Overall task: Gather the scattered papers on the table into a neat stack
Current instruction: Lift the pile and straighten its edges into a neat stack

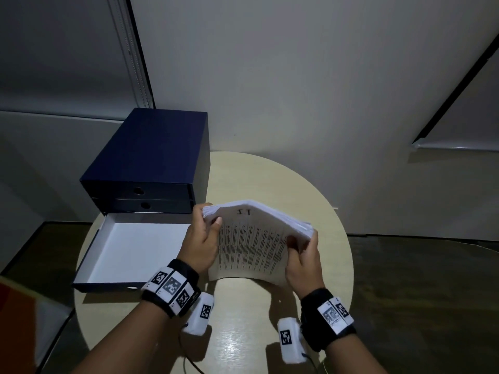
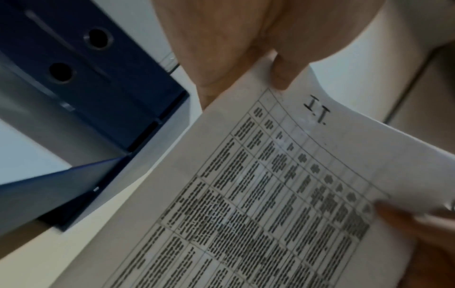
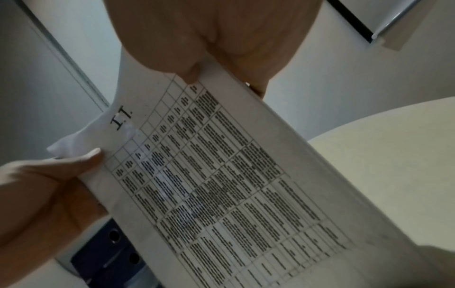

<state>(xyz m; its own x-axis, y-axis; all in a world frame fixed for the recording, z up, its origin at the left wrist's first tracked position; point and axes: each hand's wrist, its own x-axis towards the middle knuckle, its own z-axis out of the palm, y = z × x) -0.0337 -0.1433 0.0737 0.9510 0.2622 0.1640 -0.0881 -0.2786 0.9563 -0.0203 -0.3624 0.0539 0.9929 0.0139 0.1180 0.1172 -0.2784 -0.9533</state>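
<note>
While we hold the papers (image 1: 253, 244) on edge above the table (image 1: 243, 333), our left hand (image 1: 202, 238) pinches their 10 o'clock corner and our right hand (image 1: 303, 255) their 3 o'clock side, the long axis running away from us. Only the head view shows the open drawer (image 1: 135, 255) at 9 o'clock; wrist views reveal thumbs on the printed face.

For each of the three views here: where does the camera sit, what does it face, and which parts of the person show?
Head: worn on the head, looking down at the round table; both forearms, left hand, right hand.
Left wrist: along the left hand at the paper stack and the blue drawer box.
Right wrist: along the right hand at the stack; left thumb visible.
Shared: every view shows the stack's top sheet marked "I.I.".
</note>
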